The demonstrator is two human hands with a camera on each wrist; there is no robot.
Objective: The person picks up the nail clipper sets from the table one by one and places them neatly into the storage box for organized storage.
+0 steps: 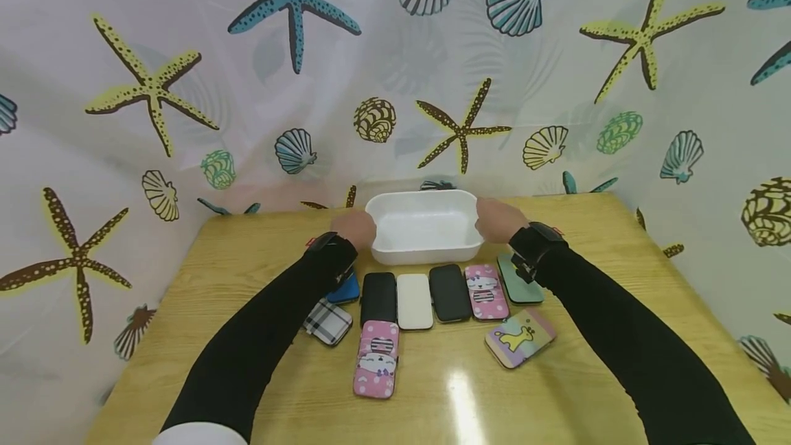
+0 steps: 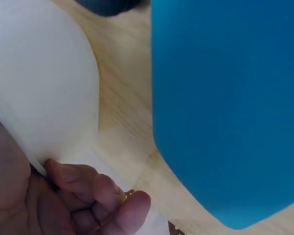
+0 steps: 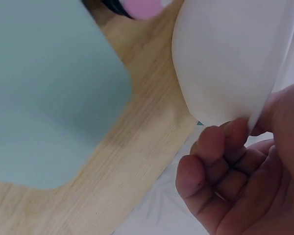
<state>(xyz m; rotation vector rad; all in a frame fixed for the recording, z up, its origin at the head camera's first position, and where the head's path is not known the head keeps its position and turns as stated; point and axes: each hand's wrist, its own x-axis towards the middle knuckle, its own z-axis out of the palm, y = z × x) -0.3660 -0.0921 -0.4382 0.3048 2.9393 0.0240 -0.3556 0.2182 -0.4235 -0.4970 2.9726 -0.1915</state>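
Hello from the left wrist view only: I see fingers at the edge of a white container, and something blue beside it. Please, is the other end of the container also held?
Observer: Yes, the right grip pinches the rim at the opposite end of the white container.

Operator: Thank you. Which object is in front of the middle of its near side?

Observer: A white case lies there.

Operator: And is some object lying nearer to the person than this one?

Observer: Yes, a giraffe-picture case lies nearer, toward the person's right.
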